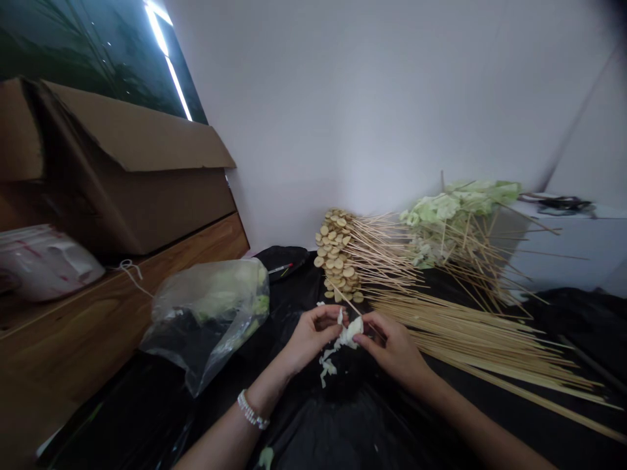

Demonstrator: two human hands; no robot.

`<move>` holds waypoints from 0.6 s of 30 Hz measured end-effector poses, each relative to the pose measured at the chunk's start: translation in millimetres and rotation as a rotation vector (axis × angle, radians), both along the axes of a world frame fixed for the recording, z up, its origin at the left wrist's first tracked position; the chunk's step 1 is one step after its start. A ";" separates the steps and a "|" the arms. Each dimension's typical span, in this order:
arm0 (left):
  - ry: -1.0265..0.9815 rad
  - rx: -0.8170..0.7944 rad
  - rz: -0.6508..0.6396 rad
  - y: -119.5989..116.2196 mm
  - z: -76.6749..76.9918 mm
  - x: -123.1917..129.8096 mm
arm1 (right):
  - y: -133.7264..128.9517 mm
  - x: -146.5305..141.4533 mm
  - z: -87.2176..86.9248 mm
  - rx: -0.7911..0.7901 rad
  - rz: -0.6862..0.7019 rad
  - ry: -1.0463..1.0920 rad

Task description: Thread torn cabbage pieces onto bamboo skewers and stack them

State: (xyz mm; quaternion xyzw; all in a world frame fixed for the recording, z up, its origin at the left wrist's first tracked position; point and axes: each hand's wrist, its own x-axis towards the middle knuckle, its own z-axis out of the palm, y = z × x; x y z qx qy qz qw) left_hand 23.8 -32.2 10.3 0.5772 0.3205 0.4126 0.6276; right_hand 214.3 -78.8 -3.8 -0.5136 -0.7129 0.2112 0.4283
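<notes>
My left hand (313,336), with a beaded bracelet at the wrist, has its fingers curled round the edge of a pale cabbage leaf piece (350,333). On the other side, my right hand (394,346) pinches a thin wooden skewer (349,300), its thumb against the leaf. The skewer slants up to the left past the leaf; whether it pierces the leaf is hidden by the fingers. Small leaf scraps (327,369) lie on the black plastic sheet (333,431) below my hands.
Skewers threaded with round pale slices (337,251) are stacked ahead. Bare skewers (480,339) lie to the right, below skewered cabbage leaves (448,207). At left are a clear bag (210,307) of leaves, a cardboard box (147,202) and a white plastic bag (49,261) on a wooden surface.
</notes>
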 end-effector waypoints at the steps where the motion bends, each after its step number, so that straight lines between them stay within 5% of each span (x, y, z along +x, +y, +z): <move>1: -0.005 -0.008 0.062 1.3 1.1 -1.0 | 0.3 0.3 -0.8 -0.007 -0.016 -0.006; 5: -0.010 -0.037 0.174 3.4 4.2 -2.8 | 1.0 0.8 -4.8 -0.003 -0.043 -0.051; 11: 0.081 0.064 -0.081 -3.0 -1.6 3.0 | -0.2 -1.0 -7.2 0.053 0.045 -0.080; 18: 0.134 0.092 -0.126 -0.4 -9.6 2.3 | 1.4 -0.3 -11.8 0.076 0.071 -0.118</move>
